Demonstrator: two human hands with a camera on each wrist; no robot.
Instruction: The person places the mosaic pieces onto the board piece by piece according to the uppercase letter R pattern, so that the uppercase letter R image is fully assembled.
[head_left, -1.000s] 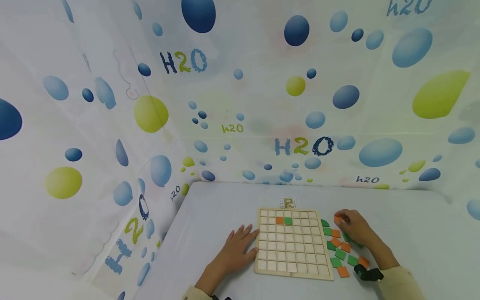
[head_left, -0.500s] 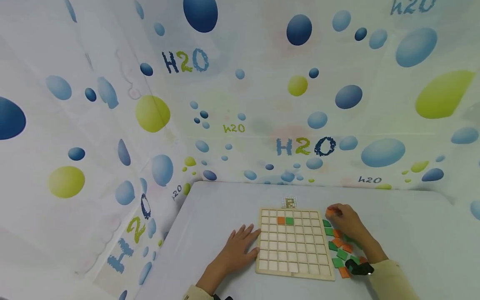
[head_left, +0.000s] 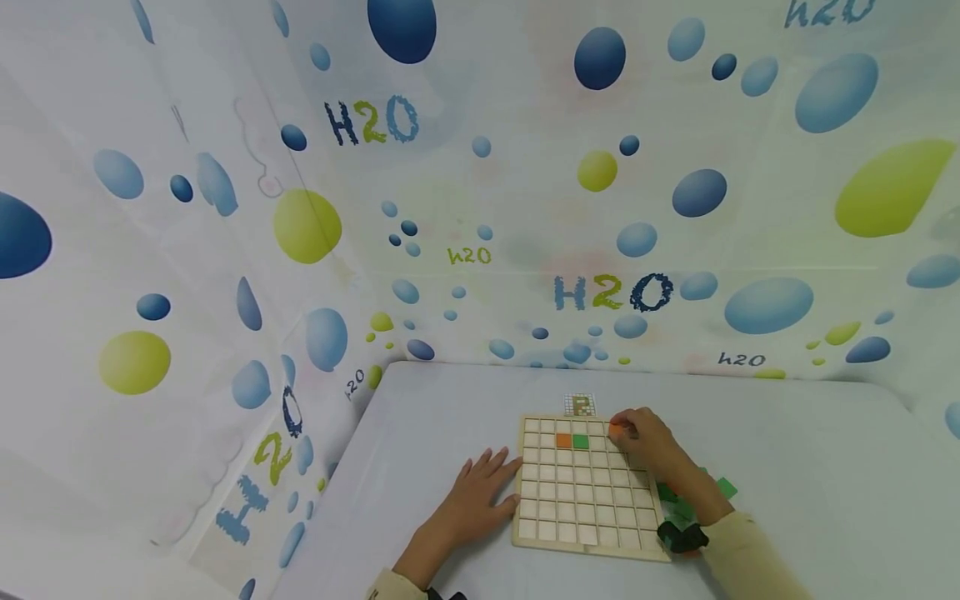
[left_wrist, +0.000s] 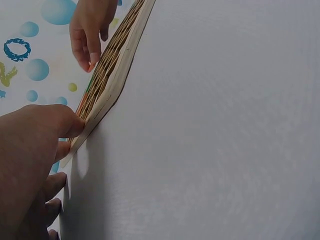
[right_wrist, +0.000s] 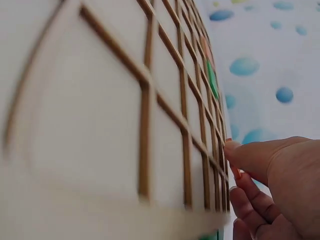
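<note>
Between thumb and fingers, my right hand (head_left: 651,443) pinches an orange tile (head_left: 616,431) over the upper right part of a wooden grid board (head_left: 592,510). The right wrist view shows that orange tile (right_wrist: 236,172) edge-on at the fingertips, close to the grid. Two square tiles lie side by side in the board's second row: an orange one (head_left: 563,441) and a green one (head_left: 581,442). My left hand (head_left: 474,498) rests on the table with spread fingers, thumb and fingertips at the board's left edge. In the left wrist view, the thumb touches the board's rim (left_wrist: 107,97).
A small card with a grid pattern (head_left: 581,405) lies just beyond the board's far edge. Right of the board are loose tiles, such as a green one (head_left: 726,488), partly hidden under my right forearm. A printed curtain (head_left: 480,192) hangs behind the white table (head_left: 442,400).
My right hand has moved left with the orange tile, from beside the loose tiles to over the board's upper right. The left hand has stayed at the board's edge.
</note>
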